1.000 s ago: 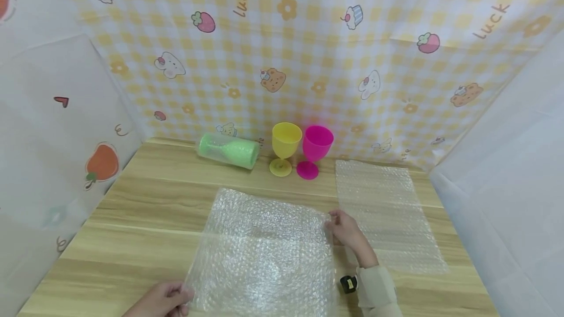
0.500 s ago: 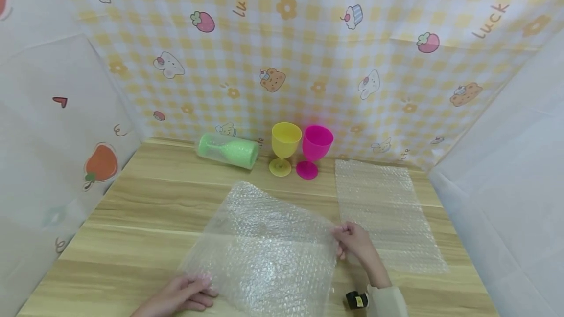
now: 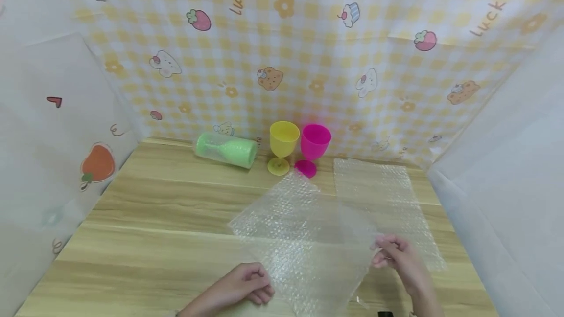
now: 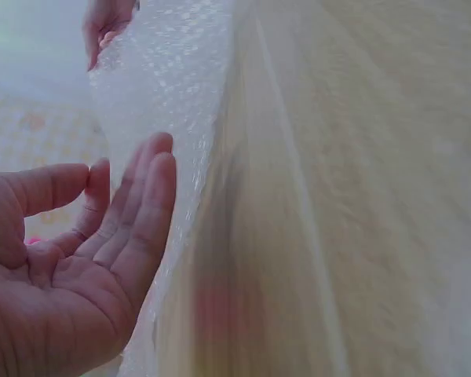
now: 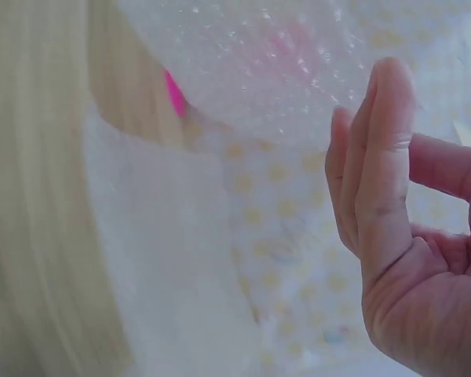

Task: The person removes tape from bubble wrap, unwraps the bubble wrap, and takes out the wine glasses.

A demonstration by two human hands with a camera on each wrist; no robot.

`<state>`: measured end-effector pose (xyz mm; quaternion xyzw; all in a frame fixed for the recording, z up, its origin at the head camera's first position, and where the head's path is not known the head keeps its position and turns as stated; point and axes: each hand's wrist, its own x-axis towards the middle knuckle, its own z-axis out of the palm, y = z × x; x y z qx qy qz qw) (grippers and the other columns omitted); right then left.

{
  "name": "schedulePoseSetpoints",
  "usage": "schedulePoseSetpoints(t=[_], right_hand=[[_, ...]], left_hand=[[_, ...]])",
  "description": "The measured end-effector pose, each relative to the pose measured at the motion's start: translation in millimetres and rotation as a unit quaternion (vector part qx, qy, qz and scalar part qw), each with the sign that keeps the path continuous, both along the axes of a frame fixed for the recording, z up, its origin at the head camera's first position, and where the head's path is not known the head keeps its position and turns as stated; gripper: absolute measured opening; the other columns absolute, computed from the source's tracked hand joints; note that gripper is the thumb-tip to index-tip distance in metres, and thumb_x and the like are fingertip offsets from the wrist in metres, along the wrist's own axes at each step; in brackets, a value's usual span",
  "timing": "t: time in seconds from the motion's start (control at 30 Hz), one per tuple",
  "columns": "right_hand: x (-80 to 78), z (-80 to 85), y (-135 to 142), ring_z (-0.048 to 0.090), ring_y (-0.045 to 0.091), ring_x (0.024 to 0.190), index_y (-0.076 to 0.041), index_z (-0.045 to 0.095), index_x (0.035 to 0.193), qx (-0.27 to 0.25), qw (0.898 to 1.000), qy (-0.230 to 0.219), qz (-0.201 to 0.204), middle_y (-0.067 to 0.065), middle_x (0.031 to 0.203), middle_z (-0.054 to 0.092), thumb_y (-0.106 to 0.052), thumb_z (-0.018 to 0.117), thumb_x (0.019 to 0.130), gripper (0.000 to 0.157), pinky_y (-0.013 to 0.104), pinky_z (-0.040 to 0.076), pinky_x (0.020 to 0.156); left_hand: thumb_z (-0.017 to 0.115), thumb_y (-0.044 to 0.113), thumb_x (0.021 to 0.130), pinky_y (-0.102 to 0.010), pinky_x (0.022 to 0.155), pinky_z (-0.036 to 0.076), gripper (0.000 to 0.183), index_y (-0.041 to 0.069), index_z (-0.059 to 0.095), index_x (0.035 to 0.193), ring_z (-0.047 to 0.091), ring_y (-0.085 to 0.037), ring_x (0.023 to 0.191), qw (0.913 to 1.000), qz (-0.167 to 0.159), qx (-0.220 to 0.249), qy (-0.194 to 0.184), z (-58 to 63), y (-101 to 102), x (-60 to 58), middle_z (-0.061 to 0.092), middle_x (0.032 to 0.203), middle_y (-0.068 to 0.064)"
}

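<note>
A clear sheet of bubble wrap [image 3: 295, 229] is held up tilted over the table between both hands. My left hand [image 3: 242, 285] pinches its near left edge between thumb and forefinger, with the other fingers extended in the left wrist view. My right hand [image 3: 398, 258] pinches its right side with thumb and fingertips. The sheet's far corner overlaps the base of a pink goblet [image 3: 315, 142] in the head view. Beside that goblet a yellow goblet [image 3: 284, 139] stands upright. Farther left lies a green goblet [image 3: 233, 150] on its side, wrapped in bubble wrap.
A second bubble wrap sheet [image 3: 374, 185] lies flat on the right of the wooden table [image 3: 145, 238]. Behind the goblets hangs a yellow checked curtain [image 3: 246, 48]. White cloth walls [image 3: 506, 160] stand at both sides.
Both hands have moved right with the bubble wrap, the left hand farthest. The sheet has turned, its far corner swinging right toward the pink goblet. The goblets stay in place.
</note>
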<state>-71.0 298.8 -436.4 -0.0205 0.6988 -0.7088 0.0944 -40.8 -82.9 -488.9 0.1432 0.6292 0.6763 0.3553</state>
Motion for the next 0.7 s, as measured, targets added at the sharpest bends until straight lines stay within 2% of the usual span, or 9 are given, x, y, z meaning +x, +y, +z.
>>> schedulePoseSetpoints(t=[0.07,0.2,0.3,0.37,0.43,0.5,0.57,0.63,0.7], right_hand=[[4.1,-1.8,13,0.064,0.01,0.061,-0.006,0.059,0.091,-0.005,1.0,0.021,-0.023,-0.003,0.081,0.067,-0.005,0.043,0.094,0.016,0.028,0.055,0.057],[-5.6,-58.7,73,0.066,0.02,0.067,0.003,0.056,0.103,-0.072,0.994,0.075,-0.029,0.005,0.091,0.067,-0.001,0.038,0.095,0.02,0.036,0.055,0.06],[-9.5,-86.0,109,0.067,0.025,0.072,0.004,0.054,0.109,-0.129,0.985,0.112,-0.024,0.007,0.097,0.067,0.003,0.034,0.095,0.025,0.039,0.055,0.063],[-2.9,-68.6,106,0.067,0.025,0.073,0.006,0.054,0.108,-0.144,0.98,0.13,-0.04,0.007,0.096,0.068,0.005,0.034,0.094,0.025,0.039,0.055,0.063],[7.1,-39.7,92,0.067,0.023,0.072,0.004,0.057,0.105,-0.148,0.977,0.143,-0.052,0.006,0.093,0.068,0.005,0.035,0.094,0.025,0.035,0.055,0.063],[16.5,-13.5,76,0.068,0.021,0.073,0.004,0.058,0.102,-0.165,0.972,0.156,-0.054,0.008,0.093,0.069,0.008,0.033,0.094,0.027,0.032,0.056,0.064],[25.8,10.1,61,0.068,0.02,0.072,0.003,0.06,0.098,-0.191,0.967,0.158,-0.057,0.009,0.091,0.069,0.01,0.03,0.093,0.031,0.03,0.056,0.065],[32.0,22.9,52,0.068,0.02,0.073,0.004,0.06,0.097,-0.217,0.959,0.171,-0.057,0.011,0.091,0.069,0.013,0.026,0.092,0.035,0.029,0.055,0.065],[35.9,28.2,50,0.068,0.021,0.073,0.005,0.06,0.097,-0.23,0.953,0.184,-0.069,0.013,0.091,0.069,0.016,0.023,0.092,0.039,0.028,0.055,0.065]], left_hand=[[0.048,0.022,0.094,-0.028,0.069,0.056,0.028,-0.005,0.055,0.096,0.066,-0.029,0.083,0.9997,-0.02,-0.013,0.004,-0.7,11,-2.2,0.065,0.094,-0.018],[0.047,0.028,0.093,-0.018,0.058,0.052,0.034,-0.003,0.061,0.089,0.062,-0.009,0.066,0.9945,-0.1,-0.025,0.017,-3.1,33,1.4,0.065,0.077,0.0],[0.045,0.031,0.094,-0.014,0.05,0.043,0.032,0.006,0.06,0.08,0.048,0.002,0.056,0.9863,-0.156,0.029,-0.045,-3.3,54,9.2,0.053,0.064,0.013],[0.043,0.034,0.094,-0.012,0.048,0.038,0.029,0.014,0.055,0.078,0.041,0.003,0.053,0.9778,-0.174,0.07,-0.092,-3.6,72,12.7,0.045,0.062,0.016],[0.042,0.035,0.094,-0.012,0.053,0.045,0.027,0.018,0.059,0.083,0.05,0.004,0.058,0.9676,-0.177,0.106,-0.146,-3.9,90,13.5,0.054,0.065,0.016],[0.046,0.036,0.093,-0.013,0.065,0.051,0.025,0.018,0.063,0.089,0.06,0.002,0.071,0.9616,-0.152,0.123,-0.193,-3.6,107,12.4,0.063,0.076,0.015],[0.049,0.034,0.091,-0.015,0.072,0.052,0.024,0.016,0.064,0.092,0.063,-0.002,0.079,0.9607,-0.122,0.133,-0.211,-3.5,122,10.0,0.067,0.083,0.01],[0.052,0.029,0.09,-0.018,0.076,0.052,0.019,0.014,0.063,0.089,0.064,-0.006,0.081,0.9565,-0.082,0.15,-0.237,-3.1,133,8.1,0.068,0.084,0.006],[0.053,0.026,0.09,-0.019,0.075,0.053,0.015,0.013,0.061,0.086,0.063,-0.005,0.078,0.9602,-0.059,0.159,-0.222,-0.5,140,5.5,0.066,0.08,0.007]])
